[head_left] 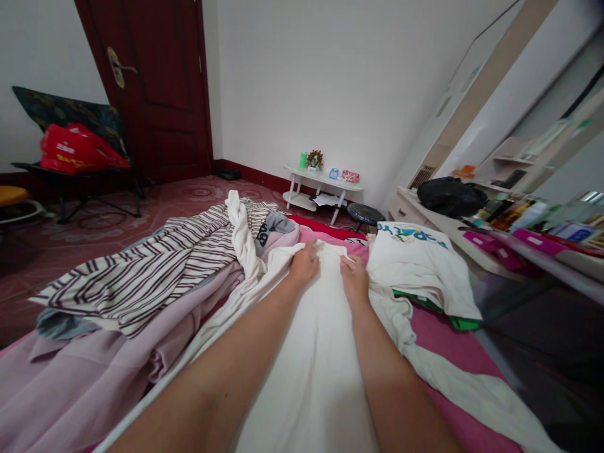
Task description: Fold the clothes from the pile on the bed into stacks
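A white long-sleeved shirt lies spread on the bed, its body stretched toward me between my forearms. At its far edge, my left hand pinches the cloth near the collar. My right hand grips the same edge a little to the right, fingers closed on the fabric. One sleeve trails away at the left over other clothes; the other sleeve runs out to the lower right. The lower part of the shirt passes out of view at the bottom.
Left of the shirt are a striped garment and a pink garment. Folded white T-shirts form a stack at right, beside a cluttered dresser. Beyond the bed stand a small white table and a round stool.
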The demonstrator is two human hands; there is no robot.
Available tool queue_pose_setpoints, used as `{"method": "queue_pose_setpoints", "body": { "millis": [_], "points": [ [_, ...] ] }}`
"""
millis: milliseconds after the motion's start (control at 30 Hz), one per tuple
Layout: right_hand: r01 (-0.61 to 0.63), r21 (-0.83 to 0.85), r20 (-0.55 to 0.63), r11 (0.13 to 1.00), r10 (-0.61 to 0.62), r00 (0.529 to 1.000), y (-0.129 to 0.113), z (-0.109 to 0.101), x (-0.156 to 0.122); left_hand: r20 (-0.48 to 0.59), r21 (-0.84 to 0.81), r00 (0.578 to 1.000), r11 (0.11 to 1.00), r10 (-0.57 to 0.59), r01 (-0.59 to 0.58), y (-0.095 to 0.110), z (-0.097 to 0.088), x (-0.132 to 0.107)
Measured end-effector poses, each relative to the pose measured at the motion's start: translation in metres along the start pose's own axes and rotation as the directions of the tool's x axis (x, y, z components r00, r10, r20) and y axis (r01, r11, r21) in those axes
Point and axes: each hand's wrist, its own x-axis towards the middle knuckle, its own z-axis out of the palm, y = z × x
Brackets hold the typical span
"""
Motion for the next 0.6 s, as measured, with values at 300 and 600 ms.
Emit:
{"method": "queue_pose_setpoints", "body": {
  "millis": [300, 600],
  "points": [
    [0.319, -0.8, 0.393, 0.508, 0.042, 0.919, -0.021, 0.012, -0.013, 0.264, 0.37, 0.959, 0.907, 0.104, -0.2, 0.002, 0.016, -0.006],
    [0.275, -0.856, 0.365, 0.437, 0.135, 0.921, -0.028, 0.005, -0.026, 0.324, 0.485, 0.941, 0.838, 0.095, -0.252, 0.009, -0.003, -0.029]
  ]
}}
